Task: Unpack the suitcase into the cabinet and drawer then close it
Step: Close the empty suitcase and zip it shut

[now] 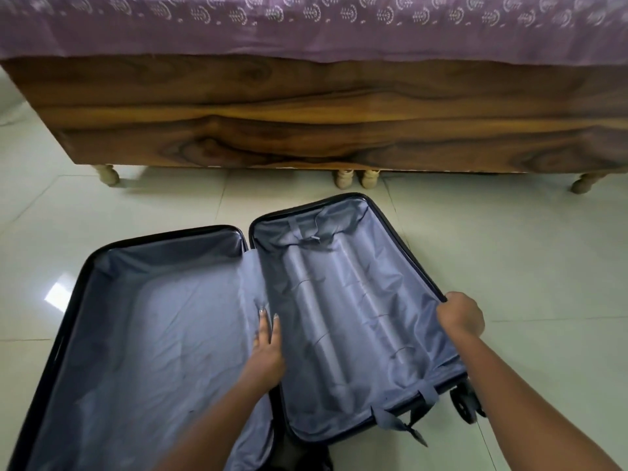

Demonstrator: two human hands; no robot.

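A black hard-shell suitcase [163, 321] lies open on the floor, both halves lined in grey-blue fabric with nothing inside. The right half [350, 300] is tilted up off the floor, its wheels [467, 407] at the near right. My right hand [460, 316] grips the right half's outer rim. My left hand [268, 348] lies with straight fingers on the lining at the hinge between the two halves. Loose grey straps hang at the right half's far and near ends.
A wooden bed frame [306, 124] with a purple patterned cover [306, 25] stands just beyond the suitcase, on short turned legs [108, 175]. Pale glossy floor tiles [526, 253] surround the case on the left and right.
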